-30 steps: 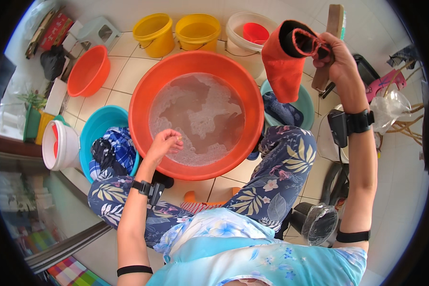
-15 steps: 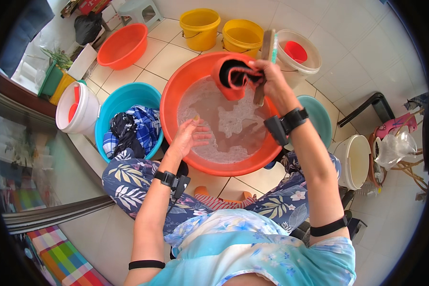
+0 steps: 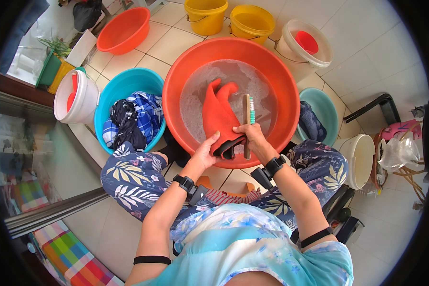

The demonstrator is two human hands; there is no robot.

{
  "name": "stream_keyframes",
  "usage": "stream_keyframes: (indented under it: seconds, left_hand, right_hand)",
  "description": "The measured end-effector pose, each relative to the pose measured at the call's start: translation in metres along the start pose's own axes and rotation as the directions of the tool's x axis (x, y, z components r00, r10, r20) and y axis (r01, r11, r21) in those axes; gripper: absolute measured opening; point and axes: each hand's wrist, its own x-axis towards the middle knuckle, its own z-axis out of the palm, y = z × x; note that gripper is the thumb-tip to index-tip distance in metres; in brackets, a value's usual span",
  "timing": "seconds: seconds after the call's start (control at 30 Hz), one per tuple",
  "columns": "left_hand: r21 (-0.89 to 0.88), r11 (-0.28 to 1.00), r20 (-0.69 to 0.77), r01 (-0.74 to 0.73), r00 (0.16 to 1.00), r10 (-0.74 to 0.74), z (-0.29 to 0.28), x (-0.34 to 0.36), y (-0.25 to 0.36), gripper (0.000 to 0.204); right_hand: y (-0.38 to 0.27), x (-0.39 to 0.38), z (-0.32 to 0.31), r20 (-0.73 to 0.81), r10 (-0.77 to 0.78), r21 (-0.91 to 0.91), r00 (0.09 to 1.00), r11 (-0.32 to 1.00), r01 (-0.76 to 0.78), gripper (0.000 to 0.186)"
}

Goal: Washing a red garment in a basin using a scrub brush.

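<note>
A large orange-red basin (image 3: 172,109) of sudsy water stands in front of me. Over its near side I hold a soft red item with a black lining (image 3: 219,114); its two rounded ends point away from me, but its kind is unclear. My left hand (image 3: 206,151) grips its near left edge, thumb on top. My right hand (image 3: 253,140) is closed round a wooden scrubbing brush (image 3: 246,107) with green and white bristles, held upright beside the red item. The right thumb also presses on the item's near right edge.
Left stands a turquoise basin (image 3: 102,95) with blue plaid and dark clothes (image 3: 136,121). A teal basin (image 3: 331,114) holds dark cloth at right. Beyond are yellow buckets (image 3: 205,19), a smaller orange basin (image 3: 124,31) and a white bucket (image 3: 291,52) with a red scoop (image 3: 306,42).
The red item and brush have come from the basin's far right side toward me. My left hand, previously open and empty, now grips the item. The item hangs spread out rather than bunched.
</note>
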Motion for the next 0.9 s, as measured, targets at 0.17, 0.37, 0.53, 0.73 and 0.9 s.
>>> stream_keyframes:
  seconds: [0.17, 0.37, 0.53, 0.73, 0.9]
  left_hand:
    - [0.288, 0.958, -0.180, -0.011, 0.981, 0.065, -0.036, -0.007, 0.012, 0.051]
    - [0.933, 0.360, -0.103, -0.024, 0.938, 0.330, -0.027, -0.017, 0.034, 0.044]
    - [0.976, 0.178, -0.174, 0.127, 0.943, 0.284, -0.061, -0.002, 0.051, 0.051]
    - [0.925, -0.189, -0.189, 0.330, 0.830, 0.525, -0.045, -0.008, 0.110, 0.060]
    - [0.898, -0.314, -0.119, 0.307, 0.859, 0.498, -0.029, -0.019, 0.085, 0.100]
  right_hand:
    - [0.035, -0.026, -0.005, -0.029, 0.175, -0.187, 0.984, 0.966, -0.177, 0.023]
    - [0.046, -0.008, -0.054, -0.037, 0.197, -0.266, 0.980, 0.943, -0.199, 0.019]
    - [0.023, 0.002, -0.065, 0.014, 0.210, -0.114, 0.978, 0.972, -0.207, 0.008]
    - [0.029, 0.005, -0.063, 0.042, 0.254, 0.036, 0.966, 0.966, -0.256, 0.031]
    - [0.044, 0.005, -0.055, 0.114, 0.210, 0.037, 0.971, 0.976, -0.216, 0.032]
